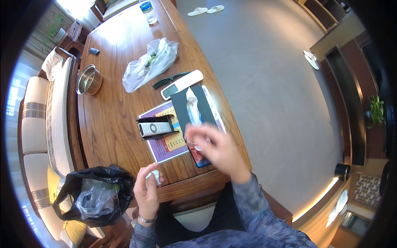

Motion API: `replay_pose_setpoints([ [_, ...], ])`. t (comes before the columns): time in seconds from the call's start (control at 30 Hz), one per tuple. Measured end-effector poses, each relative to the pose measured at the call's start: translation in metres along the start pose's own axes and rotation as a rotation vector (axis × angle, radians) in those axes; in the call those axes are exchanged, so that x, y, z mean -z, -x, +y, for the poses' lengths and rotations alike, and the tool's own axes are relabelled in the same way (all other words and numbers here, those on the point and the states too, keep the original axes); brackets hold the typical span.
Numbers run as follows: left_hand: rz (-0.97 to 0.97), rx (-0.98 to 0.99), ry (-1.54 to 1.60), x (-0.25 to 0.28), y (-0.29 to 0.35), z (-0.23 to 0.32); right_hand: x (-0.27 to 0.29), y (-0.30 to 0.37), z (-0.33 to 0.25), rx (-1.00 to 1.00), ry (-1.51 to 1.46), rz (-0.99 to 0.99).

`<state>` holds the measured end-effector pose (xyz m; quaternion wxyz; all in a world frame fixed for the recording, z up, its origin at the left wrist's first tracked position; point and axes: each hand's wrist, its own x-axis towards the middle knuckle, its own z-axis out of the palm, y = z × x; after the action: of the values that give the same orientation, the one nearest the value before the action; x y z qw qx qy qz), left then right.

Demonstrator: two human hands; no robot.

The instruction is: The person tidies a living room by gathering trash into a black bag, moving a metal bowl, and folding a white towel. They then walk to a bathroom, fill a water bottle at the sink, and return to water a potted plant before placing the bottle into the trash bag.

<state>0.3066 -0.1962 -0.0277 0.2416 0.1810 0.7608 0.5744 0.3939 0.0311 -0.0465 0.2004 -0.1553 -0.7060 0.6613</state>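
Observation:
At the table's near edge, my left hand (146,188) pinches a small crumpled white tissue (154,177). My right hand (217,149) hangs over the near end of a dark tissue box (182,103), its curled fingers smeared by motion. Whether those fingers hold anything I cannot make out. A white tissue (191,99) sticks up from the box's slot. Left of the box, a silver remote control (154,128) lies in a black holder (142,120) on a purple and yellow printed sheet (169,156).
Beyond the box lie a white remote control (182,84), a dark green comb (162,83) and a clear plastic bag (138,75) with something green inside. A metal pot (89,79) stands at the table's left. A black bag (66,194) lined with clear plastic sits by my left hand.

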Motion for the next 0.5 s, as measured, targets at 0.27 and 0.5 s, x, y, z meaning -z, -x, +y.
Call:
replay_pose_setpoints([
  [0.27,-0.071,0.277,-0.03,-0.004,0.003,0.068,-0.001,-0.262,0.104,-0.014,1.127,-0.108],
  [0.5,0.02,0.389,-0.035,-0.023,-0.015,0.106,0.012,-0.304,0.144,-0.001,1.181,-0.184],
])
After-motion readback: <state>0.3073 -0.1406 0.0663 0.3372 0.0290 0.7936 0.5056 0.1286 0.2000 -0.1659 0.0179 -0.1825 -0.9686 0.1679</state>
